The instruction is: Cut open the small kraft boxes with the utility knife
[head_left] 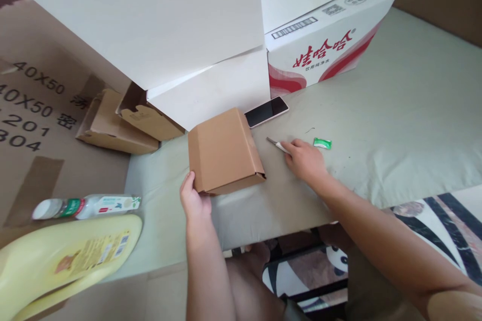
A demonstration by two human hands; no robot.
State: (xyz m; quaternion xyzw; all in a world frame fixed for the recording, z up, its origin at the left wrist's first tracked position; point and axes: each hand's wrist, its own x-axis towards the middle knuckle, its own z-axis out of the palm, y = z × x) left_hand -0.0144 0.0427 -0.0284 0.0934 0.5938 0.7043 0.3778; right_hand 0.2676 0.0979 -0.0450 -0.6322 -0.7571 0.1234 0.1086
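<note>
- In the head view, your left hand is at the near left corner of the brown box. Your thumb is up at the edge, and your fingers are curled in with the corner between them. Some of the fingers are hidden, so you cannot tell how they all sit.
- The brown box is in front of you, a bit left of the middle, with its flat top up. It looks a little turned on the green cloth.
- Your right hand is to the right of the box, low over the cloth. Its fingers are closed around the end of a thin tool. The tool has a white handle and a gray tip, and the tip points toward the box, not touching it.
- A phone lies just behind the box, with its dark screen up.
- A little green packet lies just beside your right hand.
- Far to your left, a clear bottle lies on its side, next to a big yellow jug.
- At the back stands a white carton with red writing.
</note>
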